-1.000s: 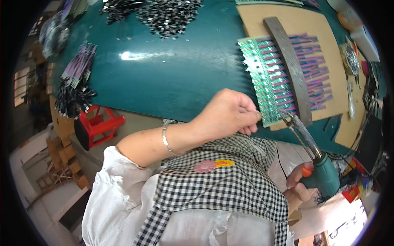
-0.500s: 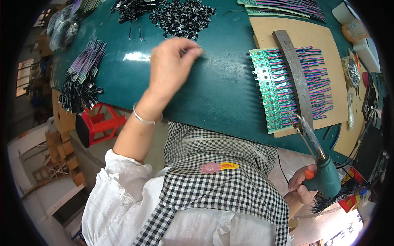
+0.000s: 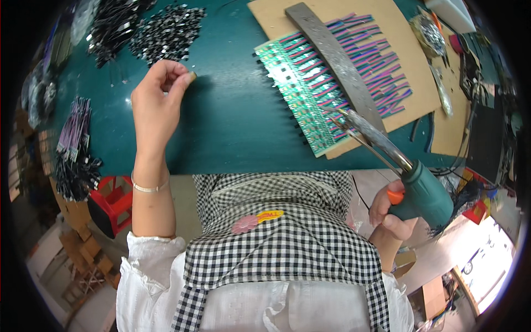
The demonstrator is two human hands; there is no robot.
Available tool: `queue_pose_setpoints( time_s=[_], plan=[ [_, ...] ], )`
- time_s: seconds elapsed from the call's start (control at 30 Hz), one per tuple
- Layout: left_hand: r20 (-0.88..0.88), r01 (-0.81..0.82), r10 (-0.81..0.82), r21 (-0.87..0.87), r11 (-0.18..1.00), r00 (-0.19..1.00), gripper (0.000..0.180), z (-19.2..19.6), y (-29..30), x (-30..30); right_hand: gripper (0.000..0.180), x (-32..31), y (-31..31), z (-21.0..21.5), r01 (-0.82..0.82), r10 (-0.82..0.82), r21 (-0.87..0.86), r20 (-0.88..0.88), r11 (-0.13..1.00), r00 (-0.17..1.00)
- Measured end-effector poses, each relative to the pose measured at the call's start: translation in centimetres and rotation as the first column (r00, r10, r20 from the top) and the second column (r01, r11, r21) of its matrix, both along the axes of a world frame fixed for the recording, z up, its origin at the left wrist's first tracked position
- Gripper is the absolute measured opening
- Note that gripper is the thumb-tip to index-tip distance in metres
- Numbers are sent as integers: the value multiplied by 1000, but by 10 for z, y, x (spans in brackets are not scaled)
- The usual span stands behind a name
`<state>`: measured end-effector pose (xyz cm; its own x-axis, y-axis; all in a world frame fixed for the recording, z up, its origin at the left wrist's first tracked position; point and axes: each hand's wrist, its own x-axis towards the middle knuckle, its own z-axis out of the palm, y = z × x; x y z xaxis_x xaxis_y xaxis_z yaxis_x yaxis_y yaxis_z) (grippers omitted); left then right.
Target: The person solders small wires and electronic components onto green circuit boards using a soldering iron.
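Soldering station, work in progress. Left hand: fingers pinched on a small component, its kind too small to tell, beside the loose component pile. Right hand: clenched around soldering iron, tip just above green circuit board. Many wires already seated; the pinched piece is not yet placed.

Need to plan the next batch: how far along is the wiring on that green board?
Done: coloured wires lie in a row along the green board, held under a metal bar. In hand: the left hand pinches a small piece beside the loose pile; the right hand holds the soldering gun off the board. Left: cannot tell which joints are soldered.
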<state>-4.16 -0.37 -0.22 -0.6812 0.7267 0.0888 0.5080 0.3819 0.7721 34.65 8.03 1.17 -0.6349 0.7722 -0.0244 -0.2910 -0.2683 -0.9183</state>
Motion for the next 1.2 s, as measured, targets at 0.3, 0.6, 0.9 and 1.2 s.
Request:
queue_pose_setpoints(
  time_s=[0.3,0.6,0.9,1.2],
  plan=[
    [120,670,-770,421,612,627,6,38,-4,111,62,-29,-12,9,17,-12,-146,32,989,999],
    [-292,746,-749,548,378,594,23,23,2,148,69,-60,-19,19,-45,66,-143,150,989,986],
    [-421,811,-729,494,314,539,21,24,1,144,70,-58,-18,22,-103,141,-228,160,968,977],
    [187,617,-748,458,640,637,10,23,-8,151,67,-58,-13,15,-85,81,4,266,996,961]
  ],
)
